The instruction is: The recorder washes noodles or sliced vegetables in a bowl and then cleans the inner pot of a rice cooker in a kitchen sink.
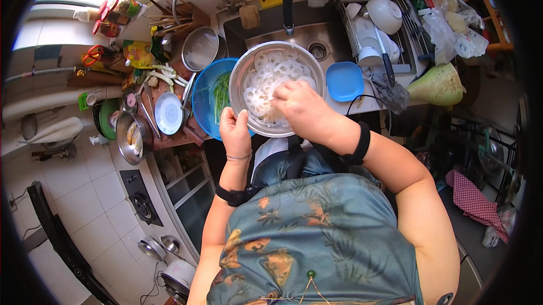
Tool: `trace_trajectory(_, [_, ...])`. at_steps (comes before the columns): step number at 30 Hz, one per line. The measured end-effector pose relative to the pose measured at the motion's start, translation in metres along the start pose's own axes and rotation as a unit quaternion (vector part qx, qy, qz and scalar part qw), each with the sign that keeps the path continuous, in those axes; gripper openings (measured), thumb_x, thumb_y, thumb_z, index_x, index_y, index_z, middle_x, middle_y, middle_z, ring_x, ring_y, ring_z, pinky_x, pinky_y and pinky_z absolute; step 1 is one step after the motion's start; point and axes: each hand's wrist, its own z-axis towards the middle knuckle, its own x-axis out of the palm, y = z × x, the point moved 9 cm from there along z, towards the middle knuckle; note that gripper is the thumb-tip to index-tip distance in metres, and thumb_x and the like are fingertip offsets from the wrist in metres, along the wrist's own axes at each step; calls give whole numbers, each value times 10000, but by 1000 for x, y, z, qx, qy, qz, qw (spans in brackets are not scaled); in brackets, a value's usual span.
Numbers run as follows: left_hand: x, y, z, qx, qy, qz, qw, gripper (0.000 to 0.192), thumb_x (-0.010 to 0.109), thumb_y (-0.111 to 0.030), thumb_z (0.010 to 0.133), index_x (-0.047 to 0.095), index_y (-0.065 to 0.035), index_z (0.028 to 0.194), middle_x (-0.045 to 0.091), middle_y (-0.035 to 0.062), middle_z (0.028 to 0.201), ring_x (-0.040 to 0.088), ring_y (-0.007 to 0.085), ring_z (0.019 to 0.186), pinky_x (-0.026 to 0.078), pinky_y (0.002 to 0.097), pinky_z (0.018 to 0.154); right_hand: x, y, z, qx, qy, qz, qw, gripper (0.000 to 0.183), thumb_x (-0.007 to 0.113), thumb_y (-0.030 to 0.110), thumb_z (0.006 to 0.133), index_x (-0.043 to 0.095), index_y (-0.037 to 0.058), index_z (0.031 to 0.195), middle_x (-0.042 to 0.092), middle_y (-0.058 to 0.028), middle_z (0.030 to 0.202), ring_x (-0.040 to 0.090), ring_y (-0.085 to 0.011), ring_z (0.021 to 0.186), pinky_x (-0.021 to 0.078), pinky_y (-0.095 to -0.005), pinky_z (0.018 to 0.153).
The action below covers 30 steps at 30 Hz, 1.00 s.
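Observation:
A round metal bowl (pixel 319 72) full of pale lotus root slices (pixel 258 93) is right before me, over the near edge of the sink. My left hand (pixel 236 129) grips its lower left rim, thumb up. Inside the bowl, my right hand (pixel 292 101) touches the slices with bent fingers; whether it pinches one is hidden. To the left, partly under the bowl, is a blue plastic basin (pixel 203 97) with green leafy stalks (pixel 221 93) in it.
A faucet (pixel 289 8) hangs over the sink (pixel 271 29). At right are a blue square dish (pixel 344 81), a dish rack with bowls and a knife (pixel 387 67), and a large green radish (pixel 439 84). A white plate (pixel 169 113) and a metal strainer (pixel 200 48) lie left.

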Motion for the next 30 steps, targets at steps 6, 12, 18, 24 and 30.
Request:
trace_trajectory(6, [-1, 0, 0, 9, -2, 6, 1000, 238, 542, -35, 855, 372, -95, 700, 362, -74, 639, 303, 10, 563, 266, 192, 489, -26, -20, 2, 89, -52, -11, 995, 287, 524, 47, 711, 562, -12, 989, 552, -156, 970, 532, -303, 929, 414, -414, 830])
trace_trajectory(12, [-3, 2, 1, 9, -5, -20, 1000, 171, 541, -52, 865, 441, -99, 734, 413, -76, 628, 317, 3, 529, 255, 180, 466, 12, 12, -9, 44, 10, -35, 998, 452, 512, 74, 751, 489, -11, 1194, 479, -279, 1192, 474, -417, 1100, 342, -492, 972])
trace_trajectory(18, [-7, 7, -2, -10, -8, -13, 1000, 183, 541, -36, 857, 422, -83, 726, 419, -64, 659, 343, 12, 582, 295, 181, 514, -2, 2, -3, 36, -1, 25, 999, 399, 540, 90, 735, 551, 54, 1132, 531, -184, 1132, 505, -325, 1054, 388, -432, 875])
trace_trajectory(24, [-4, 10, -1, 8, 3, -20, 1000, 137, 540, -56, 867, 464, -85, 757, 492, -52, 662, 384, 8, 537, 293, 173, 480, 5, -29, 6, 92, 27, -26, 995, 157, 605, 113, 720, 592, 87, 874, 576, -87, 802, 570, -278, 831, 454, -367, 714])
trace_trajectory(30, [-2, 8, -2, 11, 7, -11, 1000, 145, 541, -55, 866, 457, -81, 752, 476, -58, 661, 374, 9, 557, 297, 171, 502, -20, -62, 6, 159, 3, 54, 986, 130, 595, 162, 769, 622, 35, 774, 611, -131, 775, 603, -308, 767, 487, -410, 703])
